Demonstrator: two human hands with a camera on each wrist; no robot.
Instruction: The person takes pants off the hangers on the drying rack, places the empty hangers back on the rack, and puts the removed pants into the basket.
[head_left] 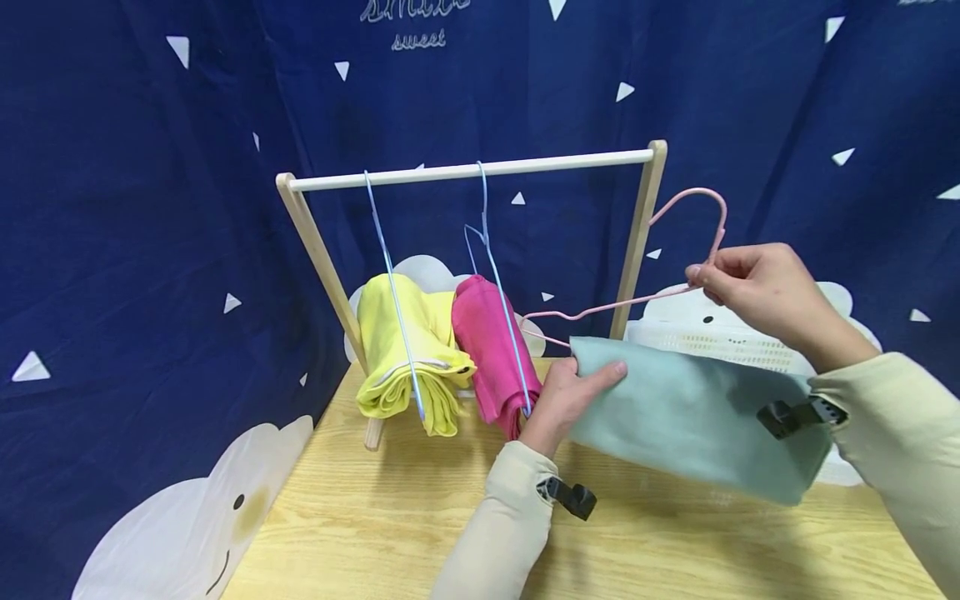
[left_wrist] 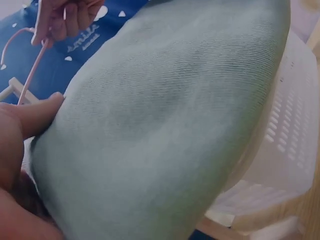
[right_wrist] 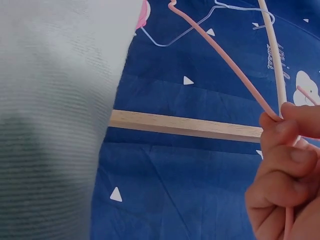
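My left hand (head_left: 562, 400) grips the left end of a folded pale green cloth (head_left: 690, 425), thumb on top. In the left wrist view the same cloth (left_wrist: 165, 110) fills the middle, and the fingers under it are partly hidden. Pinched in my right hand (head_left: 772, 292) is a pink wire hanger (head_left: 637, 300), held near the base of its hook, which points up. The hanger's far end reaches over to the cloth's left end by my left hand. In the right wrist view, fingers curl around the pink wire (right_wrist: 230, 62), apart from the cloth.
A small clothes rack with a white rod (head_left: 525, 165) stands on the wooden table (head_left: 315, 533). On blue hangers hang a folded yellow cloth (head_left: 408, 333) and a folded magenta cloth (head_left: 491, 342). A white perforated basket (left_wrist: 295, 115) sits behind the green cloth.
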